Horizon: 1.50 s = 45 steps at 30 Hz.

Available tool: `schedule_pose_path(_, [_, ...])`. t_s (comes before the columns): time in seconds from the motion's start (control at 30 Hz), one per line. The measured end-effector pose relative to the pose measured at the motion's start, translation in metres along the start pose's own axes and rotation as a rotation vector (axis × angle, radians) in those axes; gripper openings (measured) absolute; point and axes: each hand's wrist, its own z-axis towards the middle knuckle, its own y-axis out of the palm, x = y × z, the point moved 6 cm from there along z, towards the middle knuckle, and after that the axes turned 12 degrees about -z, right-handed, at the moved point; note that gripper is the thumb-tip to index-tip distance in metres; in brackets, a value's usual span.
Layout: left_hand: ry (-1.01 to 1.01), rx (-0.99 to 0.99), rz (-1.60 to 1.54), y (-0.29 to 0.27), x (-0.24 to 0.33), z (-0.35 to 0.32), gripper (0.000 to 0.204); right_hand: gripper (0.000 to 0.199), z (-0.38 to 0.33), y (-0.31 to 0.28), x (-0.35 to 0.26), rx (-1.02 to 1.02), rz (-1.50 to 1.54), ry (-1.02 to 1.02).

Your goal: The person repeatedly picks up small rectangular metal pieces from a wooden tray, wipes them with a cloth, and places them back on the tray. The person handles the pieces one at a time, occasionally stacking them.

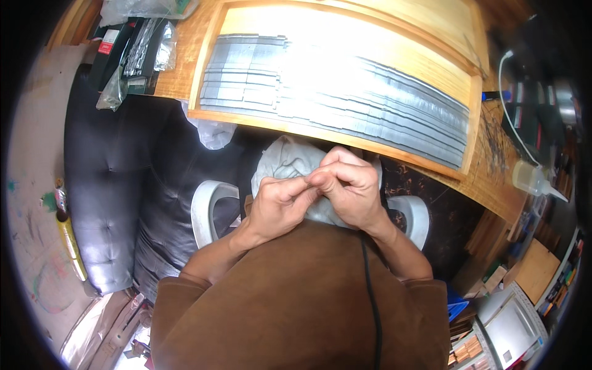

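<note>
Pale wood is framing the far side of the head view, where a shallow tray (pixel 473 123) is resting on a wooden table (pixel 505 198). Its near edge is running slantwise, coming nearer toward the right, and the right hand (pixel 354 185) is sitting just beside that edge, leaving only narrow room on the far side. The left hand (pixel 280 206) is having more open space toward the left, until a white armrest (pixel 202 209) is bounding it; another white armrest (pixel 419 222) is standing to the right of the right forearm. On the near side, a brown shirt (pixel 277 296) is closing off the room.

Grey strips (pixel 240 74) are lying in overlapping rows inside the tray, beyond both hands and apart from the fingers; strong glare is washing out the middle rows. Both hands are meeting above a pale cloth (pixel 283 160), each pressing thumb and forefinger together, the fingertips of one touching or nearly touching the other's. The fingers are hiding whatever may be lying between them, so one cannot tell whether they are pinching anything.
</note>
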Motion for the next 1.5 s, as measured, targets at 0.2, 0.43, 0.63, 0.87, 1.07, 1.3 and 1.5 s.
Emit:
schedule_pose_path(0.2, [-0.001, 0.012, 0.009, -0.003, -0.001, -0.004, 0.019, 0.017, 0.0, -0.003, -0.01, -0.055, 0.146, 0.145])
schedule_pose_path(0.43, [0.579, -0.221, 0.127, -0.004, 0.095, 0.035, 0.026, 0.031, 0.022, -0.042, -0.106, 0.006, -0.3, -0.349])
schedule_pose_path(0.63, [0.517, -0.208, 0.273, -0.006, 0.148, 0.171, 0.022, 0.021, 0.117, -0.124, -0.137, 0.226, -0.539, -0.325])
schedule_pose_path(0.87, [0.22, -0.268, 0.128, -0.002, 0.108, 0.233, 0.02, 0.011, 0.165, -0.148, -0.072, 0.177, -0.424, -0.26])
schedule_pose_path(1.07, [0.294, -0.304, -0.07, -0.007, 0.093, 0.235, 0.021, 0.01, 0.163, -0.138, -0.07, 0.21, -0.305, -0.267])
schedule_pose_path(1.3, [0.364, -0.266, -0.06, -0.01, 0.097, 0.233, 0.015, 0.014, 0.165, -0.137, -0.065, 0.222, -0.328, -0.363])
schedule_pose_path(1.5, [0.455, -0.26, -0.04, -0.01, 0.091, 0.234, 0.008, 0.017, 0.164, -0.139, -0.07, 0.195, -0.317, -0.292])
